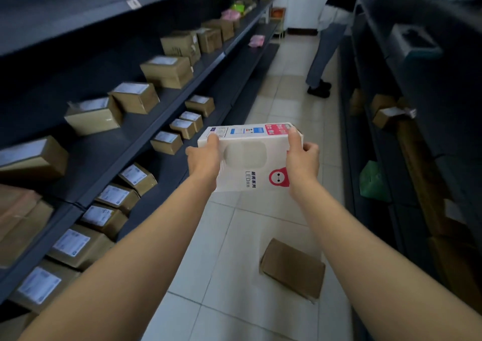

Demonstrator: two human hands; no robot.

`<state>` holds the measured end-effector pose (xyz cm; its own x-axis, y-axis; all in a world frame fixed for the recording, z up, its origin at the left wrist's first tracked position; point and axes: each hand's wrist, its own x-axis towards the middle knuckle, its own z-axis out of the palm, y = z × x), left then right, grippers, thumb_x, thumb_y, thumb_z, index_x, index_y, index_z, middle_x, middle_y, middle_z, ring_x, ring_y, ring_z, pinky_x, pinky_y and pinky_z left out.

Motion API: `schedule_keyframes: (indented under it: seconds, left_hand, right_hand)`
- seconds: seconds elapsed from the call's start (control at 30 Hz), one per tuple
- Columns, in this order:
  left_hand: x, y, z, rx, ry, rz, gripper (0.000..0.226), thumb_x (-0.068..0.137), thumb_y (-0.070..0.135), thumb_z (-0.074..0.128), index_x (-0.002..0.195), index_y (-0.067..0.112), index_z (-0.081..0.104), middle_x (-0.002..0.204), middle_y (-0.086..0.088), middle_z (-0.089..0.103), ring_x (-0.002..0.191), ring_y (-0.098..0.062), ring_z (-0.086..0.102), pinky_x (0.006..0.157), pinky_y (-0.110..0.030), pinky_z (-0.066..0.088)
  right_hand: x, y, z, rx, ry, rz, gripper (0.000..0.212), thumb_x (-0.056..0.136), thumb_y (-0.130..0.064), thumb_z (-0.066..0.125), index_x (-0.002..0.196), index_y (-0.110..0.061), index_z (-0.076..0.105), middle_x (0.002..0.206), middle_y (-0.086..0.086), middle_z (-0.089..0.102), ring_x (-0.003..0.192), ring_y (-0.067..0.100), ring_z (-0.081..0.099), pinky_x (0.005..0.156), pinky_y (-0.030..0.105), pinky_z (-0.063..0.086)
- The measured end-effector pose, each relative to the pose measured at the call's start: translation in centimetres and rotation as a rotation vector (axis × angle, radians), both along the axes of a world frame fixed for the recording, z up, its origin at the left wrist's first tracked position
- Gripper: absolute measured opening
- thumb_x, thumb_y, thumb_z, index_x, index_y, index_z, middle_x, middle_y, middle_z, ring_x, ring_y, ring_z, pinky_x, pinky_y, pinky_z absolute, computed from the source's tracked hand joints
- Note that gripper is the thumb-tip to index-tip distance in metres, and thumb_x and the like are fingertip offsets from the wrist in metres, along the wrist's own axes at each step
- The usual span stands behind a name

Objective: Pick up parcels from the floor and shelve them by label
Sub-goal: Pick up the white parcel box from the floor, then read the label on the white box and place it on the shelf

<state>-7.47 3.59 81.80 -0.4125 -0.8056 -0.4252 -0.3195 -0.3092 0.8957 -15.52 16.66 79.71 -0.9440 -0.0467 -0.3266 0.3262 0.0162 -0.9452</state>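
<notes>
A white box [250, 155] is showing a red cartoon figure and a red corner panel. Brown parcels [167, 71] with pale labels are sitting on dark grey shelving [109, 158]; floor tiles [224, 249] are gleaming off-white.

- Light is brightest toward 12 o'clock, where the far wall [300, 1] and pale floor tiles [287, 61] look washed out.
- The dark shelving at 9 o'clock [86, 155] and 3 o'clock [430, 132] stays dim; the right side is nearly black, details lost.
- Motion blur smears the upper corners and the shelf edges.
- Wide-angle distortion bends the shelf lines outward near the borders.
- The white box [250, 158] at the centre is fairly sharp and evenly lit, without glare.
</notes>
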Motion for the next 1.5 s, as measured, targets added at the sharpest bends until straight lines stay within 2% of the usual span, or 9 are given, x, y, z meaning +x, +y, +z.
schedule_keyframes:
  seconds: [0.37, 0.6, 0.67, 0.77, 0.93, 1.03, 1.17, 1.33, 1.5]
  left_hand:
    - [1.4, -0.6, 6.3, -0.098, 0.076, 0.001, 0.064, 0.089, 0.045, 0.053, 0.142, 0.016, 0.032, 0.120, -0.011, 0.059, 0.104, -0.032, 0.061, 0.091, -0.050, 0.053]
    - [2.3, -1.2, 8.0, -0.164, 0.202, -0.084, 0.027, 0.092, 0.033, 0.051, 0.116, 0.020, 0.054, 0.105, -0.005, 0.066, 0.087, -0.023, 0.063, 0.063, -0.032, 0.050]
    - [2.5, -1.2, 8.1, -0.172, 0.243, -0.097, 0.024, 0.093, 0.031, 0.051, 0.116, 0.023, 0.054, 0.104, -0.004, 0.065, 0.085, -0.021, 0.062, 0.060, -0.031, 0.048]
    - [2.7, -1.6, 8.3, -0.167, 0.290, -0.109, 0.027, 0.092, 0.026, 0.052, 0.118, 0.021, 0.053, 0.104, -0.004, 0.065, 0.086, -0.022, 0.064, 0.064, -0.034, 0.052]
    - [2.8, -2.8, 9.0, -0.165, 0.328, -0.155, 0.020, 0.088, 0.015, 0.051, 0.106, 0.022, 0.045, 0.097, -0.002, 0.064, 0.085, -0.024, 0.063, 0.074, -0.042, 0.051]
    - [3.1, -3.5, 9.5, -0.160, 0.331, -0.197, 0.026, 0.085, 0.012, 0.050, 0.106, 0.026, 0.047, 0.106, -0.002, 0.066, 0.091, -0.025, 0.065, 0.078, -0.044, 0.054]
    - [3.5, -3.9, 9.9, -0.115, 0.352, -0.222, 0.024, 0.093, 0.019, 0.048, 0.115, 0.023, 0.057, 0.101, 0.000, 0.073, 0.078, -0.014, 0.068, 0.062, -0.032, 0.051]
    - [3.4, -4.2, 9.2, -0.135, 0.372, -0.199, 0.012, 0.096, 0.025, 0.053, 0.103, 0.027, 0.063, 0.099, 0.000, 0.078, 0.089, -0.019, 0.074, 0.079, -0.039, 0.058]
    - [3.7, -3.9, 10.0, -0.255, 0.382, -0.208, 0.019, 0.097, 0.023, 0.052, 0.111, 0.025, 0.066, 0.096, 0.005, 0.077, 0.079, -0.008, 0.072, 0.061, -0.024, 0.051]
  right_hand:
    - [1.7, -0.6, 6.7, 0.078, 0.121, 0.050, 0.071, 0.051, -0.082, 0.036, 0.101, -0.031, 0.042, 0.124, 0.003, 0.041, 0.115, 0.033, 0.052, 0.088, 0.056, 0.052]
    - [1.1, -1.4, 7.9, 0.049, 0.138, 0.002, 0.069, 0.075, -0.069, 0.048, 0.124, -0.020, 0.048, 0.125, 0.004, 0.037, 0.119, 0.034, 0.049, 0.092, 0.055, 0.051]
    - [1.0, -1.5, 8.3, 0.029, 0.142, -0.010, 0.067, 0.072, -0.069, 0.051, 0.118, -0.021, 0.046, 0.134, 0.007, 0.038, 0.120, 0.034, 0.048, 0.093, 0.055, 0.050]
    - [0.7, -1.6, 9.0, -0.049, 0.125, -0.030, 0.072, 0.049, -0.076, 0.049, 0.100, -0.026, 0.039, 0.130, 0.009, 0.050, 0.112, 0.035, 0.057, 0.090, 0.055, 0.053]
    - [0.5, -1.6, 9.2, -0.123, 0.094, 0.011, 0.043, 0.086, -0.047, 0.062, 0.109, -0.020, 0.037, 0.104, 0.008, 0.067, 0.084, 0.027, 0.071, 0.077, 0.049, 0.060]
    - [0.3, -1.6, 8.9, -0.068, 0.130, 0.044, 0.038, 0.088, -0.043, 0.062, 0.111, -0.025, 0.038, 0.107, 0.007, 0.068, 0.083, 0.024, 0.072, 0.070, 0.043, 0.061]
    - [-0.1, -1.3, 9.6, -0.061, 0.154, 0.116, 0.028, 0.088, -0.034, 0.063, 0.110, -0.028, 0.047, 0.106, 0.004, 0.069, 0.084, 0.022, 0.072, 0.070, 0.043, 0.061]
    - [-0.2, -1.1, 10.4, -0.096, 0.179, 0.171, 0.030, 0.091, -0.028, 0.061, 0.114, -0.026, 0.042, 0.090, -0.003, 0.066, 0.077, 0.017, 0.070, 0.064, 0.035, 0.058]
    - [0.1, -1.1, 10.1, -0.124, 0.181, 0.144, 0.032, 0.094, -0.039, 0.059, 0.114, -0.024, 0.039, 0.090, -0.002, 0.067, 0.075, 0.015, 0.070, 0.056, 0.030, 0.052]
